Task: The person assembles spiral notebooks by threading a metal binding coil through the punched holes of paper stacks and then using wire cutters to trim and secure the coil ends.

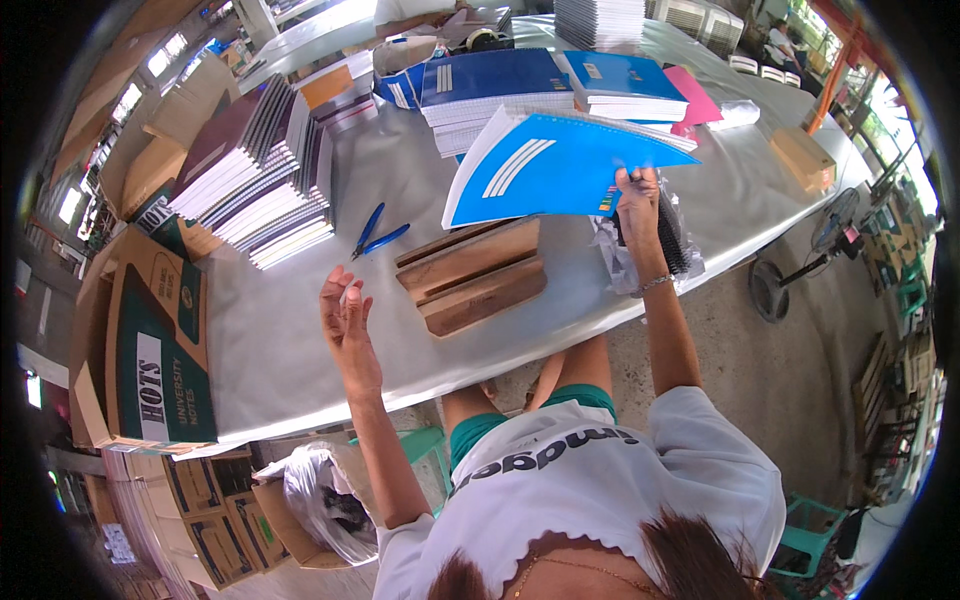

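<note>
My right hand (637, 205) grips a bright blue notebook (560, 165) by its lower right corner, thumb on the cover. The notebook is tilted above the table, its pages fanned out at the left. Over the table's near left part, my left hand (346, 318) is raised with fingers bent and apart, and I see nothing clearly held. A wooden block with long grooves (475, 280) lies between my hands. Blue-handled pliers (378, 238) rest just beyond my left hand. Under my right wrist, black binding coils (680, 245) lie on crumpled wrapping (610, 250), partly hidden by my arm.
Purple-covered notebooks (255, 170) are stacked at left, behind an open green-and-brown carton (160, 350). Dark blue notebooks (490, 85) and lighter blue ones (625, 85) stand at the far side. A small cardboard box (803, 158) sits at right; a fan (790, 275) stands beyond the table edge.
</note>
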Demonstrator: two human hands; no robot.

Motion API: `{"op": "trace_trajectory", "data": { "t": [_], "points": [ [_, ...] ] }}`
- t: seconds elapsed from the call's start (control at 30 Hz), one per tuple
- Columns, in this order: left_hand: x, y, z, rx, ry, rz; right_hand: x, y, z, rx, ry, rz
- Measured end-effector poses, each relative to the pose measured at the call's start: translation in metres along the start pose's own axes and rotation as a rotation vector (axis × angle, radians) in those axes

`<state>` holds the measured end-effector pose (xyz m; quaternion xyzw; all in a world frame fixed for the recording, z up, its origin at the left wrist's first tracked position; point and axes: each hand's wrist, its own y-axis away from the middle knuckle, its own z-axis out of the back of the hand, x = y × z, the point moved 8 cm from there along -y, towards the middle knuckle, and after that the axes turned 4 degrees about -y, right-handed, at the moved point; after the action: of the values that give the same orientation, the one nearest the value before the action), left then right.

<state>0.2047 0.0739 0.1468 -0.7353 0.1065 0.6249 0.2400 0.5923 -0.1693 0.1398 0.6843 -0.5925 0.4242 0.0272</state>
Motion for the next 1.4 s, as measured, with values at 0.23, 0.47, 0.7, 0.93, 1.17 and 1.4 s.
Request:
{"op": "trace_trajectory", "data": {
  "t": [0.23, 0.47, 0.7, 0.93, 1.17, 1.4],
  "points": [
    [-0.007, -0.01, -0.013, -0.003, 0.052, -0.068, -0.008, 0.019, -0.039, 0.188, 0.256, -0.133],
    [0.052, -0.031, -0.033, 0.293, -0.144, -0.036, -0.066, 0.102, -0.049, 0.691, 1.328, 0.354],
    [0.037, -0.033, -0.011, 0.292, -0.067, 0.033, 0.004, -0.024, -0.018, 0.538, 1.32, 0.148],
    [0.017, -0.04, 0.022, 0.157, -0.119, -0.079, -0.032, -0.065, 0.047, 0.39, 1.82, 0.027],
    [-0.029, -0.05, 0.007, -0.055, 0.063, -0.095, -0.077, -0.049, 0.052, 0.466, 1.958, -0.13],
    [-0.039, -0.05, 0.01, -0.213, -0.134, -0.193, -0.089, -0.04, 0.026, 0.491, 2.133, -0.026]
  ]
}}
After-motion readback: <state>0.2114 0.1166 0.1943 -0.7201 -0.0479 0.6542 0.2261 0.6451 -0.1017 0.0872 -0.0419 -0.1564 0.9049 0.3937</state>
